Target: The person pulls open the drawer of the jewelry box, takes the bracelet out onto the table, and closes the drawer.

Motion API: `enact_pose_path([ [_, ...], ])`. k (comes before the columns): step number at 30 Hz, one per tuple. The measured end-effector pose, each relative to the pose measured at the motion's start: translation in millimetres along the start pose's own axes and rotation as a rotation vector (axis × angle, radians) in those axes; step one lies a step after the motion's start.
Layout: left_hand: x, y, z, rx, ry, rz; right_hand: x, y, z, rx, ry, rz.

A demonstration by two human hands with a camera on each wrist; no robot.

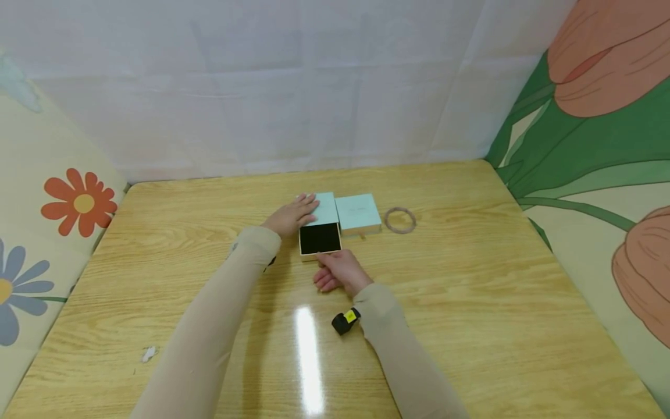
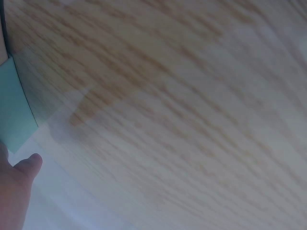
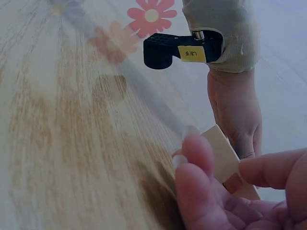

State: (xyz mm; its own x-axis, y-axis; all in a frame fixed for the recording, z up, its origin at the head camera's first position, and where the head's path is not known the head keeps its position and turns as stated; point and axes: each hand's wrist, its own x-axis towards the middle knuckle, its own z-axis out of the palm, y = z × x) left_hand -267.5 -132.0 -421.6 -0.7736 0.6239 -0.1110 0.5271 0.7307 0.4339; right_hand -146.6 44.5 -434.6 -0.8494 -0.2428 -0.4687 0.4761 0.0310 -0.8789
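Note:
A light blue drawer box (image 1: pixel 327 205) lies on the table with its inner tray (image 1: pixel 320 239) slid partly out toward me. The tray is cream-coloured with a black inside. My left hand (image 1: pixel 294 215) rests on the blue sleeve, fingers stretched across its top. In the left wrist view, a digit (image 2: pixel 29 165) of that hand shows beside the sleeve's corner (image 2: pixel 17 108). At the tray's front edge, my right hand (image 1: pixel 342 269) pinches the small brown pull tab (image 3: pixel 233 183) between thumb and finger, its other fingers curled below.
Right beside the drawer box sits a second light blue box (image 1: pixel 358 212), closed, with a small tab at its front. Farther right lies a greyish-purple ring (image 1: pixel 400 220). A small white scrap (image 1: pixel 149 354) is on the table (image 1: pixel 471 302) at the near left. A white cloth backdrop (image 1: pixel 262 87) hangs behind.

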Motion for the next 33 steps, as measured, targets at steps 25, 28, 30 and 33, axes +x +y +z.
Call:
enact_pose_path([
  [25,0.6,-0.3,0.4,-0.004,-0.007,-0.003,9.2,-6,2,0.006,0.043,0.01],
  [28,0.9,0.2,0.3,-0.009,-0.008,-0.006,9.9,-7,1,0.004,0.047,0.019],
  [30,1.0,0.2,0.0,-0.011,-0.009,-0.005,10.3,-8,1,0.002,0.045,0.021],
  [33,1.5,-0.6,-0.2,-0.01,-0.007,0.004,10.5,-10,1,0.002,0.04,0.025],
])
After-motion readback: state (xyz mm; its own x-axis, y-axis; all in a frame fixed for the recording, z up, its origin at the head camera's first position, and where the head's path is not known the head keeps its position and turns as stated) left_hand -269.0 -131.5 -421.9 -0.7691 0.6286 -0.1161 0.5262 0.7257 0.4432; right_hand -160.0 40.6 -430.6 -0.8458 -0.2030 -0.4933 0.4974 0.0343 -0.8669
